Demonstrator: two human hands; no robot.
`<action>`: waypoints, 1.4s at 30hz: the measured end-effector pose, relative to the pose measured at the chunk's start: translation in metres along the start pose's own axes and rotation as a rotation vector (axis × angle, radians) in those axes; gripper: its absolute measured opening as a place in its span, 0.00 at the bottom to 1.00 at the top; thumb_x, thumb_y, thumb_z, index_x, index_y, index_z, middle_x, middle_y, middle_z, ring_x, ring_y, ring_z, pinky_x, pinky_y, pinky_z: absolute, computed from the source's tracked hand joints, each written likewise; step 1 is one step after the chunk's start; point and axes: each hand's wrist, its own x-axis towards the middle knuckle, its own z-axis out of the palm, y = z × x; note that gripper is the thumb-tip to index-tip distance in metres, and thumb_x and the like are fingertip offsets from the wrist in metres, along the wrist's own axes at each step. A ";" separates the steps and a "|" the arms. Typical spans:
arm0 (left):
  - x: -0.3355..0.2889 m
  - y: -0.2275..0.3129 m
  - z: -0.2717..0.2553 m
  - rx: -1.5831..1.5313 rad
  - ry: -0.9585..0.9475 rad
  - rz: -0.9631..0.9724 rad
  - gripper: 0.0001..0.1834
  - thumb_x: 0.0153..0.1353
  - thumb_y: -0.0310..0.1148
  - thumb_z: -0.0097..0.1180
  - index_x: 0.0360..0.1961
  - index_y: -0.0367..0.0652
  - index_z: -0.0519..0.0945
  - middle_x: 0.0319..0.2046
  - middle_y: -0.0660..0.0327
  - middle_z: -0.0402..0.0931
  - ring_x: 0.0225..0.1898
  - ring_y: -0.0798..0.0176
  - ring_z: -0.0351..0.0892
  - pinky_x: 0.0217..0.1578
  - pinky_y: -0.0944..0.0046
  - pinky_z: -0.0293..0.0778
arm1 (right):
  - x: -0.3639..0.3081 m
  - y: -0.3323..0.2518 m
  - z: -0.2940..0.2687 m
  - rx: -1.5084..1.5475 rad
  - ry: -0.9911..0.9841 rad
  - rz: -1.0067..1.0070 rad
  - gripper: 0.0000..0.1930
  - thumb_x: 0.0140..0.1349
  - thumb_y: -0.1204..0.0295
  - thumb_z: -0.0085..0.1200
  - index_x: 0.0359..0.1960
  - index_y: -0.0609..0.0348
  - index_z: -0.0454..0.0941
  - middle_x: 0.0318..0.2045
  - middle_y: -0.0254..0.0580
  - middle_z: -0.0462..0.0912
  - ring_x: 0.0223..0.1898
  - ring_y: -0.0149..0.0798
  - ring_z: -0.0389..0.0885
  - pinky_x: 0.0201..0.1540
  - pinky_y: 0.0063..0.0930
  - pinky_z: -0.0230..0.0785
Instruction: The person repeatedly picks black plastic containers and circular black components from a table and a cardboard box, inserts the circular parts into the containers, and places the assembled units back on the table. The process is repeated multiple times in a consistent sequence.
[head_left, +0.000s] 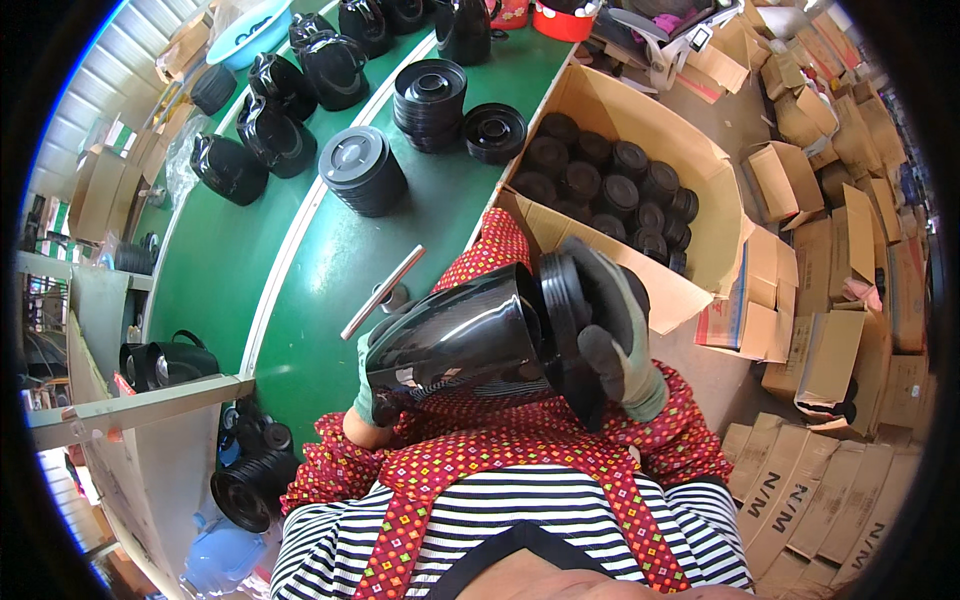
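I hold a glossy black housing [460, 335], jug-shaped and tipped on its side, in front of my body. My left hand [366, 385], in a grey-green glove, is closed round its narrower end. At the wide end, my right hand [618, 325], gloved alike, grips a black ribbed round part [565, 295] against the rim. Whether that part sits inside the rim cannot be made out. A metal rod tool [383, 292] rests on the green table [310, 290] just beyond my left hand.
Stacked black discs [362, 170] and a taller stack of lids [430, 105] stand on the table. Several glossy black housings [275, 135] line its far left. An open cardboard box [700, 215] of black round parts is at the right, with more cartons [860, 270] beyond.
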 end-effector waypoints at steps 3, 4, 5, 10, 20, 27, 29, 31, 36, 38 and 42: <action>0.001 -0.003 0.000 0.023 -0.025 0.021 0.32 0.53 0.35 0.78 0.57 0.33 0.82 0.55 0.47 0.85 0.54 0.54 0.87 0.58 0.56 0.82 | 0.002 -0.002 0.010 0.003 -0.044 -0.058 0.47 0.69 0.41 0.57 0.76 0.71 0.64 0.74 0.65 0.67 0.76 0.60 0.64 0.77 0.47 0.53; 0.001 -0.003 0.000 0.030 -0.030 0.025 0.32 0.53 0.35 0.78 0.58 0.33 0.82 0.55 0.47 0.85 0.54 0.54 0.87 0.58 0.56 0.81 | 0.001 -0.001 0.013 0.035 -0.035 -0.064 0.47 0.69 0.41 0.57 0.76 0.71 0.64 0.74 0.65 0.67 0.76 0.61 0.64 0.77 0.47 0.53; 0.002 -0.003 0.000 0.037 -0.037 0.029 0.32 0.53 0.35 0.78 0.58 0.33 0.82 0.56 0.47 0.84 0.55 0.54 0.87 0.59 0.56 0.81 | 0.000 0.002 0.018 0.067 -0.027 -0.069 0.47 0.69 0.41 0.58 0.76 0.71 0.64 0.74 0.65 0.67 0.76 0.61 0.64 0.77 0.48 0.53; 0.001 -0.005 0.004 0.055 -0.082 0.051 0.33 0.55 0.35 0.77 0.60 0.33 0.80 0.57 0.47 0.84 0.56 0.55 0.86 0.61 0.56 0.80 | 0.004 0.002 0.009 -0.005 -0.108 -0.192 0.49 0.67 0.42 0.60 0.76 0.72 0.63 0.74 0.66 0.66 0.78 0.63 0.61 0.79 0.50 0.51; 0.014 -0.018 0.005 0.204 -0.168 0.134 0.35 0.59 0.36 0.76 0.64 0.33 0.77 0.60 0.48 0.82 0.59 0.58 0.85 0.65 0.56 0.78 | -0.001 0.011 0.006 0.242 -0.124 -0.107 0.51 0.68 0.41 0.54 0.80 0.71 0.54 0.80 0.61 0.53 0.81 0.58 0.52 0.81 0.49 0.42; 0.037 -0.014 0.014 0.052 0.042 0.098 0.34 0.51 0.37 0.81 0.56 0.32 0.81 0.58 0.43 0.83 0.59 0.44 0.84 0.64 0.48 0.78 | 0.010 0.002 -0.003 0.379 -0.159 0.015 0.48 0.77 0.41 0.46 0.83 0.68 0.45 0.81 0.56 0.51 0.82 0.50 0.49 0.81 0.42 0.39; 0.034 -0.012 0.016 0.003 0.122 0.035 0.33 0.50 0.38 0.80 0.55 0.32 0.81 0.60 0.40 0.80 0.61 0.44 0.83 0.62 0.50 0.78 | 0.009 -0.008 -0.005 0.453 -0.162 0.164 0.48 0.78 0.40 0.43 0.83 0.67 0.45 0.81 0.52 0.52 0.81 0.48 0.51 0.81 0.40 0.40; 0.029 -0.020 0.019 0.041 0.179 0.056 0.34 0.49 0.40 0.79 0.54 0.32 0.81 0.62 0.39 0.78 0.63 0.40 0.81 0.60 0.49 0.79 | 0.008 -0.008 0.000 0.459 -0.057 0.230 0.45 0.79 0.43 0.44 0.82 0.67 0.48 0.80 0.54 0.55 0.80 0.48 0.54 0.80 0.40 0.43; 0.006 -0.043 0.026 -0.155 -0.167 -0.219 0.40 0.55 0.36 0.78 0.66 0.33 0.73 0.64 0.43 0.78 0.64 0.49 0.80 0.63 0.50 0.79 | 0.003 -0.005 0.010 0.169 0.016 0.042 0.43 0.72 0.47 0.57 0.79 0.64 0.60 0.77 0.64 0.58 0.77 0.59 0.59 0.79 0.49 0.50; -0.012 -0.071 0.034 -0.360 -0.293 -0.447 0.44 0.59 0.35 0.77 0.72 0.33 0.68 0.64 0.45 0.77 0.63 0.54 0.81 0.65 0.50 0.78 | -0.003 -0.010 0.003 -0.134 -0.074 -0.313 0.45 0.66 0.48 0.64 0.77 0.63 0.64 0.76 0.68 0.58 0.76 0.66 0.59 0.78 0.54 0.51; 0.007 -0.036 0.019 -0.143 -0.106 -0.118 0.33 0.59 0.40 0.75 0.62 0.34 0.79 0.53 0.51 0.84 0.52 0.55 0.87 0.62 0.53 0.79 | -0.006 -0.001 0.005 0.066 0.031 -0.287 0.43 0.69 0.46 0.61 0.75 0.67 0.67 0.76 0.65 0.60 0.78 0.61 0.59 0.78 0.49 0.53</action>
